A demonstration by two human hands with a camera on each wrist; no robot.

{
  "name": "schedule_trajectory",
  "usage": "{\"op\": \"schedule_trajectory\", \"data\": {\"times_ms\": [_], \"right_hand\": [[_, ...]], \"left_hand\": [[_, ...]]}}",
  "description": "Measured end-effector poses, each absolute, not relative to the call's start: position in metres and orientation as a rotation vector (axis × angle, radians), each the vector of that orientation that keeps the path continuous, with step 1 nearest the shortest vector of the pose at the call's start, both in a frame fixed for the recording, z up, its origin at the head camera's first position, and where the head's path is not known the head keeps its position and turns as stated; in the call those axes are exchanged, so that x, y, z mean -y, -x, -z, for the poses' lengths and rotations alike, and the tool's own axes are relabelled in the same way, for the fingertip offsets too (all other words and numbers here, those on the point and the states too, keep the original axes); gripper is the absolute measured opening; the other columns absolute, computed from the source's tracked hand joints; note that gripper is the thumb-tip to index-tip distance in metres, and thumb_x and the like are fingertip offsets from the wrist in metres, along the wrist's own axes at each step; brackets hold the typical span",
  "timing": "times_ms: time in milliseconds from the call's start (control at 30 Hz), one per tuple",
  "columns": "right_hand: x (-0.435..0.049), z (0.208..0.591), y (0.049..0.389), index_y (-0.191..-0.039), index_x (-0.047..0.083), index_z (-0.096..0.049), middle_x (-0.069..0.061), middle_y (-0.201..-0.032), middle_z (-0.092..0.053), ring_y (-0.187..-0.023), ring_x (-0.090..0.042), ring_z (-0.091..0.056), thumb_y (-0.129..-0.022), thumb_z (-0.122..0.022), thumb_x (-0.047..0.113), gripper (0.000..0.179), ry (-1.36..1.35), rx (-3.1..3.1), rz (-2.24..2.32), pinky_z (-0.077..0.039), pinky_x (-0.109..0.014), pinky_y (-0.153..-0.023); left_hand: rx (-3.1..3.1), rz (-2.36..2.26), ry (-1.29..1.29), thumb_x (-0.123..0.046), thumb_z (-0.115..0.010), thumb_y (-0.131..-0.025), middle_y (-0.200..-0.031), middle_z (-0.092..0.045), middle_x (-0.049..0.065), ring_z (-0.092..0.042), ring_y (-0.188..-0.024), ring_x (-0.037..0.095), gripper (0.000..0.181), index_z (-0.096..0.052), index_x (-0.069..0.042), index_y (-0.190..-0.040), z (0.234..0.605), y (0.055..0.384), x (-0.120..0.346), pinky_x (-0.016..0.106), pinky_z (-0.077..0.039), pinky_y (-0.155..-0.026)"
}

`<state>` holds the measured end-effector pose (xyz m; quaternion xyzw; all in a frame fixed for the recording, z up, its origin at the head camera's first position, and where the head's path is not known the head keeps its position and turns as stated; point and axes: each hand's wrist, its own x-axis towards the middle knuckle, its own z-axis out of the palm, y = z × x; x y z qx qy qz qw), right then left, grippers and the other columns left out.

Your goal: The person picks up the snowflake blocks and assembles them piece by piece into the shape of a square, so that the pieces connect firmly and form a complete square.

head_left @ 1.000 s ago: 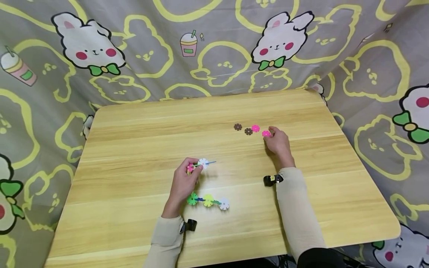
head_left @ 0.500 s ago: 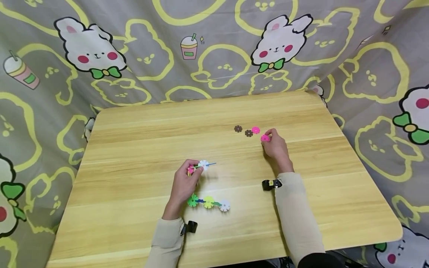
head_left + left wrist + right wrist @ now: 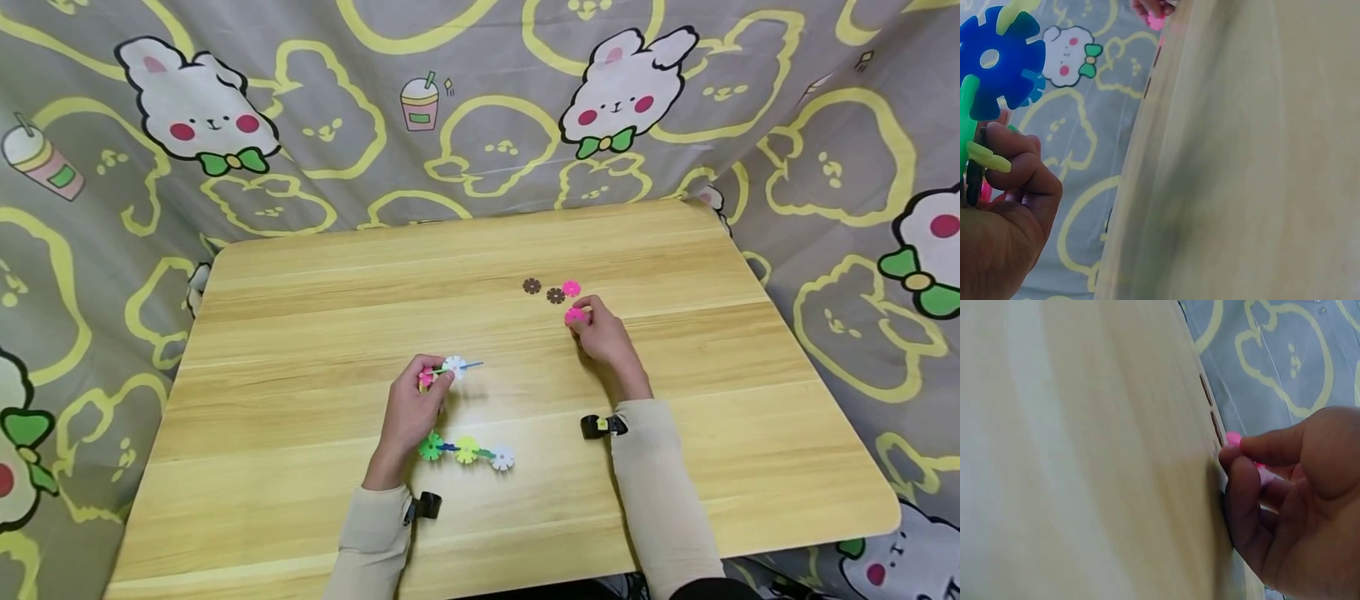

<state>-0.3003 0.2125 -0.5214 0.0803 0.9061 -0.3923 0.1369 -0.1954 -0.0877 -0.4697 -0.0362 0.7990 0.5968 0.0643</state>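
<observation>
My left hand (image 3: 411, 408) grips a chain of slotted snowflake discs above the table. A white disc (image 3: 454, 367) and a thin blue disc seen edge-on (image 3: 474, 364) stick out to the right of its fingers, and a pink one (image 3: 426, 377) shows between them. Below it lies a second linked chain with a green disc (image 3: 431, 447), a yellow disc (image 3: 467, 450) and a white disc at its right end. A pink snowflake disc (image 3: 575, 317) is pinched between thumb and finger of my right hand (image 3: 606, 335); in the right wrist view the fingers (image 3: 1272, 447) partly hide it.
Just beyond the right hand, two brown discs (image 3: 532, 286) and another pink disc (image 3: 572, 288) lie flat on the wooden table (image 3: 300, 333). A patterned curtain (image 3: 337, 125) hangs along the back and sides.
My right hand has lifted the pink disc away from the loose discs and moved it left and towards the person. The left hand stays in place with its chain.
</observation>
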Motion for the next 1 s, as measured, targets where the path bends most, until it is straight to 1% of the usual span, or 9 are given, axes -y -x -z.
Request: {"op": "schedule_trajectory", "data": {"times_ms": [100,267,367,467,567,633,733,800,1000], "right_hand": [[-0.204,0.519,0.296,-0.134,0.021,-0.043,-0.009,-0.099,-0.059,-0.084,-0.026,-0.058,-0.102,-0.046,0.030,0.033,-0.184,-2.586,1.195,-0.045,-0.035,-0.074],[-0.189,0.516,0.289,-0.132,0.022,-0.047,-0.009,-0.094,-0.060,-0.082,-0.025,-0.057,-0.101,-0.049,0.028,0.031,-0.016,-2.614,1.261,-0.045,-0.034,-0.073],[-0.179,0.514,0.283,-0.130,0.020,-0.049,-0.011,-0.091,-0.060,-0.079,-0.025,-0.056,-0.100,-0.052,0.023,0.030,0.096,-2.601,1.333,-0.047,-0.034,-0.069],[-0.169,0.511,0.277,-0.126,0.019,-0.053,-0.015,-0.090,-0.061,-0.077,-0.028,-0.056,-0.100,-0.053,0.018,0.026,0.183,-2.534,1.430,-0.047,-0.031,-0.066],[-0.160,0.506,0.271,-0.125,0.017,-0.055,-0.019,-0.089,-0.060,-0.079,-0.032,-0.056,-0.099,-0.055,0.014,0.026,0.228,-2.444,1.533,-0.047,-0.030,-0.067],[-0.155,0.503,0.268,-0.124,0.015,-0.056,-0.021,-0.090,-0.060,-0.080,-0.035,-0.056,-0.098,-0.055,0.012,0.026,0.257,-2.391,1.593,-0.049,-0.033,-0.069],[-0.147,0.500,0.263,-0.123,0.013,-0.057,-0.023,-0.089,-0.059,-0.081,-0.040,-0.056,-0.098,-0.054,0.008,0.026,0.311,-2.327,1.654,-0.051,-0.041,-0.074],[-0.143,0.499,0.260,-0.123,0.013,-0.057,-0.024,-0.088,-0.058,-0.081,-0.043,-0.055,-0.098,-0.054,0.007,0.026,0.351,-2.287,1.675,-0.052,-0.045,-0.074],[-0.132,0.498,0.253,-0.124,0.010,-0.057,-0.030,-0.086,-0.055,-0.079,-0.049,-0.053,-0.098,-0.053,0.006,0.027,0.467,-2.211,1.679,-0.051,-0.047,-0.070]], "left_hand": [[-2.422,-1.799,0.105,-0.012,-0.061,-0.095,-0.066,-0.056,0.015,-0.047,-0.051,0.008,0.022,-0.061,-0.003,-0.115,0.470,0.196,0.088,0.020,-0.040,-0.049],[-2.413,-1.806,0.117,-0.013,-0.061,-0.095,-0.069,-0.056,0.020,-0.047,-0.052,0.008,0.022,-0.061,-0.004,-0.115,0.470,0.195,0.089,0.020,-0.039,-0.050],[-2.414,-1.809,0.132,-0.014,-0.061,-0.095,-0.066,-0.055,0.015,-0.046,-0.052,0.009,0.021,-0.061,-0.004,-0.114,0.471,0.195,0.089,0.020,-0.039,-0.050],[-2.424,-1.807,0.142,-0.014,-0.062,-0.095,-0.064,-0.053,0.008,-0.046,-0.052,0.009,0.021,-0.062,-0.005,-0.114,0.472,0.195,0.090,0.020,-0.039,-0.050],[-2.429,-1.807,0.149,-0.013,-0.062,-0.094,-0.064,-0.053,0.006,-0.046,-0.052,0.008,0.022,-0.062,-0.004,-0.114,0.472,0.195,0.090,0.020,-0.038,-0.050],[-2.431,-1.804,0.151,-0.013,-0.062,-0.095,-0.064,-0.052,0.005,-0.046,-0.052,0.009,0.022,-0.062,-0.004,-0.114,0.472,0.195,0.090,0.020,-0.038,-0.050],[-2.427,-1.807,0.154,-0.014,-0.062,-0.095,-0.063,-0.052,0.003,-0.046,-0.052,0.010,0.022,-0.061,-0.004,-0.115,0.472,0.195,0.091,0.020,-0.038,-0.050],[-2.422,-1.810,0.155,-0.014,-0.061,-0.095,-0.063,-0.051,0.002,-0.046,-0.053,0.010,0.022,-0.061,-0.005,-0.115,0.472,0.195,0.091,0.020,-0.038,-0.049],[-2.425,-1.809,0.155,-0.013,-0.061,-0.095,-0.063,-0.050,0.001,-0.046,-0.053,0.011,0.022,-0.061,-0.004,-0.115,0.471,0.195,0.091,0.020,-0.037,-0.050]]}}
